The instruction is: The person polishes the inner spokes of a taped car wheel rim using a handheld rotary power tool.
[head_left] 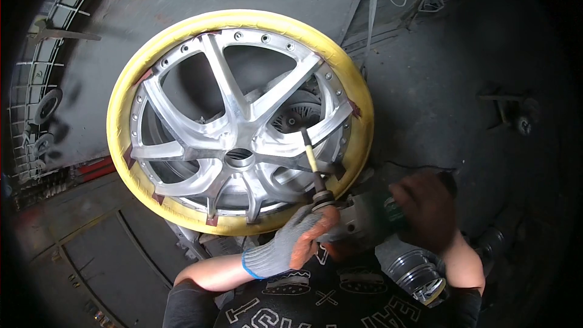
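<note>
My left hand (303, 237), in a grey and orange glove, is wrapped round the front end of a power tool (358, 222). My right hand (428, 209) is blurred at the rear of the tool, its fingers bent over the green part. A thin shaft (312, 158) with a yellowish middle sticks out of the tool, its dark tip over a spoke at the right of a silver wheel (240, 127). Yellow tape (121, 109) covers the wheel's rim, with dark red patches near the spoke ends. Whether the tip touches the metal cannot be told.
A wire rack (36, 103) with rings and tools stands at the left. Another wheel (419, 273) lies low on the right, beside my body. Cables (434, 3) hang at the top right. A dark metal object (513, 112) is at the far right.
</note>
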The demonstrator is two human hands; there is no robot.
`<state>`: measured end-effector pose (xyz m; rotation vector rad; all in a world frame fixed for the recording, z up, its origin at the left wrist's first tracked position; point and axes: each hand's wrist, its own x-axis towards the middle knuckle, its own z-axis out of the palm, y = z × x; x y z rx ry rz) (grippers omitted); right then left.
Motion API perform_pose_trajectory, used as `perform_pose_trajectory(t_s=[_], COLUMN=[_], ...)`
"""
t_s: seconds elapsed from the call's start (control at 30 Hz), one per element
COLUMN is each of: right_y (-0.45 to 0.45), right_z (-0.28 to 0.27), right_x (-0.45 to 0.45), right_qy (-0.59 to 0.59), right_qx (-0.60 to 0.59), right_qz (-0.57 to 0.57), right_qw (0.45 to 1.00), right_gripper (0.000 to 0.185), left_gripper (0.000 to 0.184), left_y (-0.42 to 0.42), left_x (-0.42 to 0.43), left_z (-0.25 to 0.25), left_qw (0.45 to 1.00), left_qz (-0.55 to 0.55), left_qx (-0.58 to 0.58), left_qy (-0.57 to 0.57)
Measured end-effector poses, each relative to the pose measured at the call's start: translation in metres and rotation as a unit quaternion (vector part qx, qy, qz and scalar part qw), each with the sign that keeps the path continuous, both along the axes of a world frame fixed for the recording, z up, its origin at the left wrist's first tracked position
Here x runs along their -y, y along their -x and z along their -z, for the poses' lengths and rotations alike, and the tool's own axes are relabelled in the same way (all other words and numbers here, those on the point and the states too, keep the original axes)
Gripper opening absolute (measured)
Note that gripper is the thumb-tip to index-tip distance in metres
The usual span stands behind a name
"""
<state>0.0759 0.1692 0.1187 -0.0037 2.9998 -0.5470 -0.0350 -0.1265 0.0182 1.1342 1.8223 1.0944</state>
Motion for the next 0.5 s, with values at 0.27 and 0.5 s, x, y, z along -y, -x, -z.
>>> perform_pose_trajectory(t_s=[0.27,0.5], right_y=[0.003,-0.005], right_z=[0.003,-0.012], right_x=[0.037,-0.008], right_qy=[0.02,-0.014], right_qx=[-0.03,-0.028], right_qz=[0.004,0.051], right_qw=[0.999,0.998], right_gripper=[0.068,0.07], left_gripper=[0.027,0.041], left_y=[0.024,0.003], left_x=[0.013,-0.042], left_z=[-0.002,0.002], left_qw=[0.919,0.985], left_qz=[-0.047,-0.055], left_qx=[0.374,-0.019], left_qy=[-0.115,-0.162])
